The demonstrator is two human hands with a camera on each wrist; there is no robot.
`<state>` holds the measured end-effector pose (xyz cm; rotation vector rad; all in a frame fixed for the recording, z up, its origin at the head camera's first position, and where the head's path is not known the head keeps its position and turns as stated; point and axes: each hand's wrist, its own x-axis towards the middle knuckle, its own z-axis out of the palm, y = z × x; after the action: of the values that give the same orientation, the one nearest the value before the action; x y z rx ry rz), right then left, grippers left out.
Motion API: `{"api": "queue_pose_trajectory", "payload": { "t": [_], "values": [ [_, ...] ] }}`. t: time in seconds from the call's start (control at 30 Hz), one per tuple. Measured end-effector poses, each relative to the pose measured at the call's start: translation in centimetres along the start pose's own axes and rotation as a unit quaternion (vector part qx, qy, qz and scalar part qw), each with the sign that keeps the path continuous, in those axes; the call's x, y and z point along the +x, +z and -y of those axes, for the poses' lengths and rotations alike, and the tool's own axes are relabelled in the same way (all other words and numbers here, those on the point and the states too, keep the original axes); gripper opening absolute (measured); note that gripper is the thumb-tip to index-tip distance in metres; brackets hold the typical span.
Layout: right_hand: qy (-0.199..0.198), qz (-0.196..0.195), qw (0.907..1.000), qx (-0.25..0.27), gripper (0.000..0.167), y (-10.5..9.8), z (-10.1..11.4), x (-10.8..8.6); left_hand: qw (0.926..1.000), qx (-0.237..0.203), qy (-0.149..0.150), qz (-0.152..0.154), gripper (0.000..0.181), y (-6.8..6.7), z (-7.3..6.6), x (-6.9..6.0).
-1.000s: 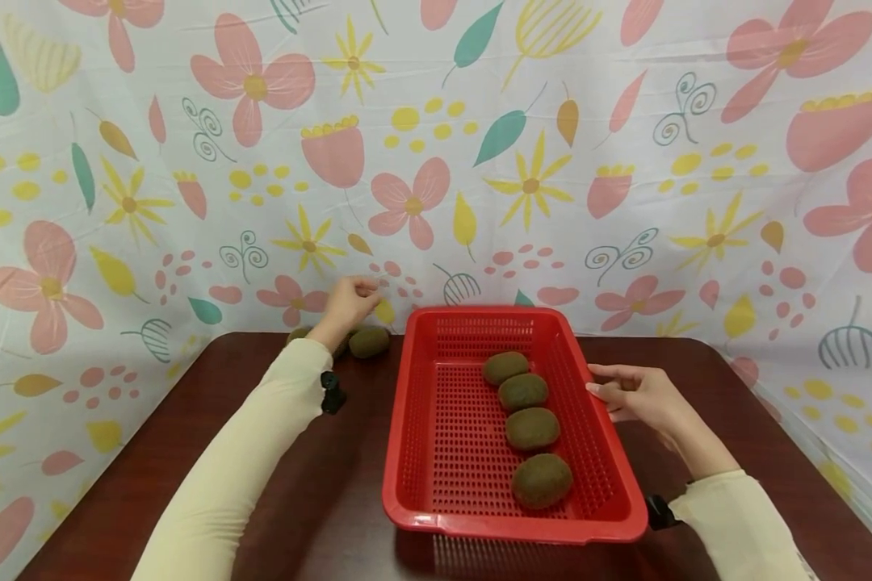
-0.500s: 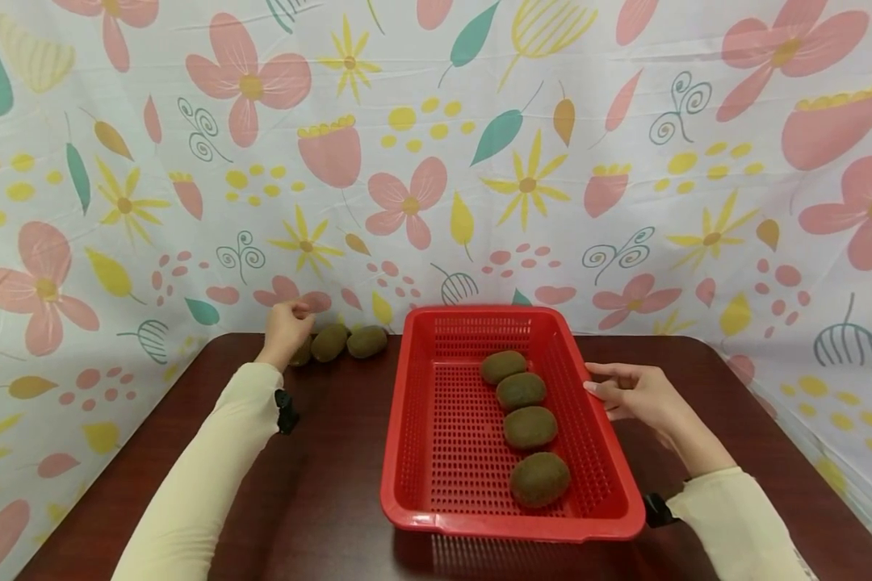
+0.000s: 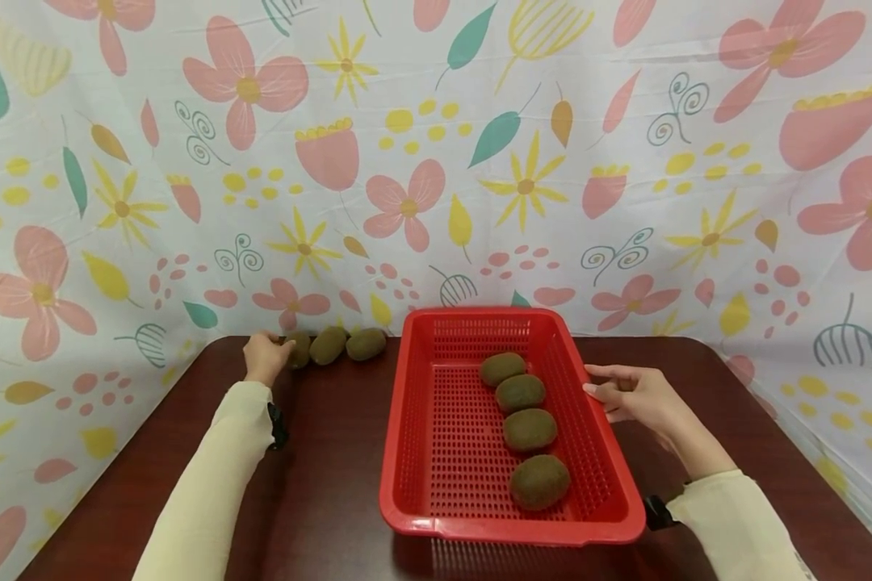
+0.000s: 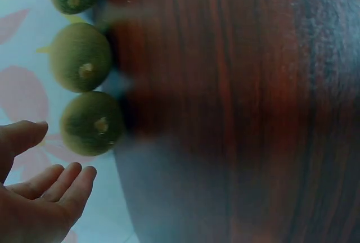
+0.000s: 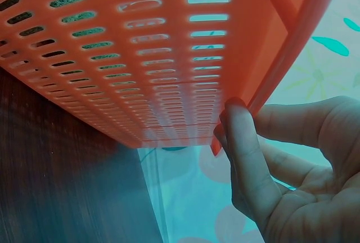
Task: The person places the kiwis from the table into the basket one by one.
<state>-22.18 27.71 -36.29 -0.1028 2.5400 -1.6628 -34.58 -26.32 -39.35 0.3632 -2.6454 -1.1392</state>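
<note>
At the table's back left lie three brown kiwis in a row: the left kiwi (image 3: pixel 299 349), the middle kiwi (image 3: pixel 329 345) and the right kiwi (image 3: pixel 366 344). My left hand (image 3: pixel 267 357) is beside the left kiwi. In the left wrist view, thumb and fingers stand apart around a gap, just short of that kiwi (image 4: pixel 91 123). My right hand (image 3: pixel 643 403) pinches the right rim of a red plastic basket (image 3: pixel 407 436), thumb on one side and fingers on the other, as the right wrist view shows. Several kiwis (image 3: pixel 530 429) lie in a line along the basket's right half.
The basket stands on a dark brown wooden table (image 3: pixel 320 484), right of the middle. A white curtain (image 3: pixel 436 105) with flowers and leaves hangs right behind the table's back edge. The left half of the basket shows its bare slotted floor.
My left hand has moved left, passing over the row of kiwis, and lowered to the left kiwi's side. The right hand keeps its grip on the basket, which stays in place.
</note>
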Motion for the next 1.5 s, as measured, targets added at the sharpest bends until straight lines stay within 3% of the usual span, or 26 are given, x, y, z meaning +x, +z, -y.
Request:
{"api": "queue_pose_trajectory", "payload": {
  "t": [0.13, 0.33, 0.7, 0.97, 1.2, 1.5],
  "values": [
    [-0.001, 0.000, 1.0000, 0.003, 0.064, 0.1, -0.1, -0.1, 0.9999, 0.015, -0.008, 0.001, 0.053, 0.7, 0.8, 0.0],
    [0.000, 0.005, 1.0000, 0.003, 0.064, 0.2, -0.2, -0.3, 0.9997, 0.023, -0.004, -0.008, 0.042, 1.7, 1.5, -0.1],
    [-0.001, 0.004, 1.0000, 0.005, 0.063, 0.4, -0.4, -0.2, 0.9995, 0.014, -0.026, 0.012, 0.041, 1.6, 1.6, -0.4],
    [0.005, 0.002, 1.0000, 0.003, 0.064, 0.3, -0.3, -0.1, 0.9991, 0.000, -0.038, 0.018, 0.048, 1.2, 1.0, -0.6],
    [0.003, 0.002, 1.0000, 0.007, 0.064, 0.3, -0.1, -0.1, 0.9972, -0.037, -0.061, 0.024, 0.052, 0.1, 0.3, -0.5],
    [0.004, -0.002, 1.0000, 0.007, 0.065, 0.0, 0.0, -0.1, 0.9915, -0.095, -0.078, 0.041, 0.058, -0.8, -1.9, -0.7]
  ]
}}
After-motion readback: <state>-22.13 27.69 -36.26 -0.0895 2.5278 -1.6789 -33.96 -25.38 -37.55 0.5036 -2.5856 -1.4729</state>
